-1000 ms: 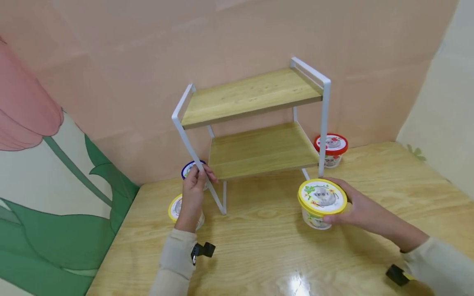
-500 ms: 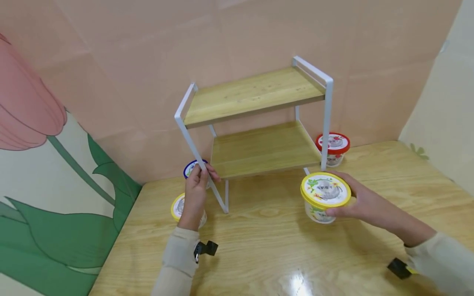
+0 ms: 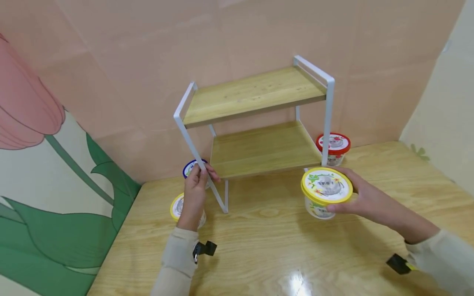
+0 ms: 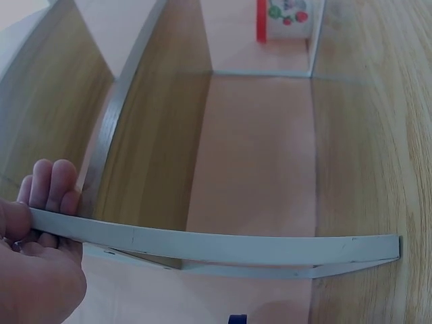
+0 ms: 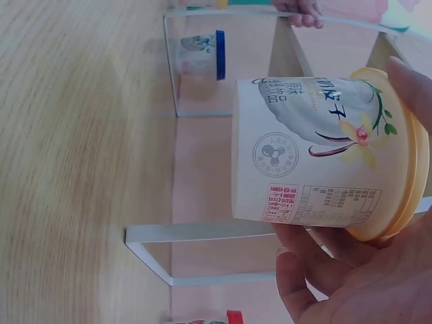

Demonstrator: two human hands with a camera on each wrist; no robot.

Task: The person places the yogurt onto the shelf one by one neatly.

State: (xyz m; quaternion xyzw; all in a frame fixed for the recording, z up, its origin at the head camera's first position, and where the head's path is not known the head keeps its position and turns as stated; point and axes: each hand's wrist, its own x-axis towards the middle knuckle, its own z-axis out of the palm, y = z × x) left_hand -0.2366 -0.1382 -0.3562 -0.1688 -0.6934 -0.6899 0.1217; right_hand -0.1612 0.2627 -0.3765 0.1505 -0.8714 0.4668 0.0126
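Note:
A two-tier rack with wooden shelves and a white metal frame stands on the table. My left hand grips the left front leg of that frame; the left wrist view has the thumb and fingers around the white bar. My right hand holds a yellow-lidded paper tub by its side, upright, near the rack's right front leg. In the right wrist view this tub is raised off the tabletop, with fingers under one side and the thumb at the lid.
Behind the rack's right side stands a red-lidded tub. On the left, a blue-lidded tub and another yellow-lidded tub stand partly hidden behind my left hand and wrist. A pink-covered wall rises behind the wooden table.
The tub in my right hand has moved slightly away from me and up, toward the rack's right front leg. My left hand keeps its grip on the rack; the view shifted slightly.

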